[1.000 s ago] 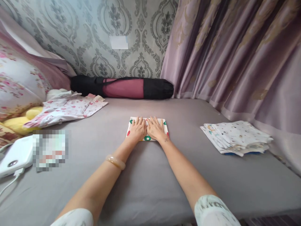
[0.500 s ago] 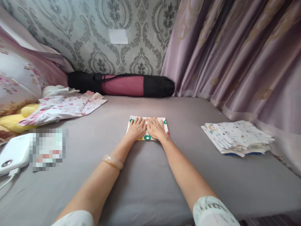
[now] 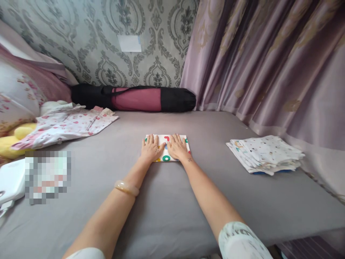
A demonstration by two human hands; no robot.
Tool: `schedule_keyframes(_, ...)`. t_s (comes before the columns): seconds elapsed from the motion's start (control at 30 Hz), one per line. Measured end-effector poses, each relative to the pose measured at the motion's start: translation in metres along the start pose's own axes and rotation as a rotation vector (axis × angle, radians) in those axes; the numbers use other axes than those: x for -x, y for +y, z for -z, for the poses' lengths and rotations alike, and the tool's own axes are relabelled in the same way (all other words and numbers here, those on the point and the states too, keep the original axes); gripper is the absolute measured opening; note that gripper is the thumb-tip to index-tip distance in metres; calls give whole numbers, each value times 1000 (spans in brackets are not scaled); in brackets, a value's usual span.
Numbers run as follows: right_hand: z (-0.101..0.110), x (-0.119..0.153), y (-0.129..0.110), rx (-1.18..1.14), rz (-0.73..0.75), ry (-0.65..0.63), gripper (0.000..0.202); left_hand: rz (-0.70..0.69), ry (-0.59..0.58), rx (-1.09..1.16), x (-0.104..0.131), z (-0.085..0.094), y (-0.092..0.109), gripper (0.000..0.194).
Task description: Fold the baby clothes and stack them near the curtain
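Note:
A folded white cloth (image 3: pixel 166 158) with green, red, yellow and blue shapes lies flat on the grey bed sheet (image 3: pixel 167 201), in the middle of the view. My left hand (image 3: pixel 151 148) rests palm down on its left part, fingers stretched out. On its right part my right hand (image 3: pixel 178 147) lies flat too, with the fingers spread. A strip of the printed cloth shows between the two hands; the parts beneath the palms are hidden.
To the right lies a stack of folded white printed cloths (image 3: pixel 269 153). At the left are a crumpled pink-and-white garment (image 3: pixel 72 122), a yellow plush thing (image 3: pixel 16 140), a white power bank (image 3: pixel 12 178) with a cable, and a blurred-out item. A long black-and-maroon bag (image 3: pixel 134 99) lies along the wall.
My hands have moved apart on the folded cloth, the left one shifting left, so more of the print shows between them. The whole view has turned slightly to the right.

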State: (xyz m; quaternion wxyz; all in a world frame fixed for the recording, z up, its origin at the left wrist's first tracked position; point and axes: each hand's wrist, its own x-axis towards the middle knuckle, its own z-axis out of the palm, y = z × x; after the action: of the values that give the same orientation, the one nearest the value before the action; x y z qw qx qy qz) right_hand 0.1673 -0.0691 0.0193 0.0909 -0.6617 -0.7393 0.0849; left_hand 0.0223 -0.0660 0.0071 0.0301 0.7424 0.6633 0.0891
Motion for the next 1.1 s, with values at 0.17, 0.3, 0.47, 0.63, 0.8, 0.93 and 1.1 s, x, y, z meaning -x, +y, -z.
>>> schedule_keyframes(0.17,-1,2,3,11,-123,62,62,39,12,9,0,-1,-2,76)
schedule_keyframes(0.3,0,1,4,-2,-129,36,62,54,-13,10,0,0,-2,77)
schedule_keyframes(0.47,4,2,16,-26,-182,34,61,66,-12,21,0,3,-7,72)
schedule_keyframes(0.63,3,2,27,-15,-190,30,60,85,-45,38,-1,1,-16,73)
schedule_keyframes(0.8,0,0,29,-1,-196,25,59,88,-77,80,-1,3,-19,75)
schedule_keyframes(0.93,8,7,21,21,-178,75,58,89,-34,152,1,10,-19,69)
schedule_keyframes(1.1,10,17,-15,15,-16,115,58,129,124,307,1,18,-21,62)
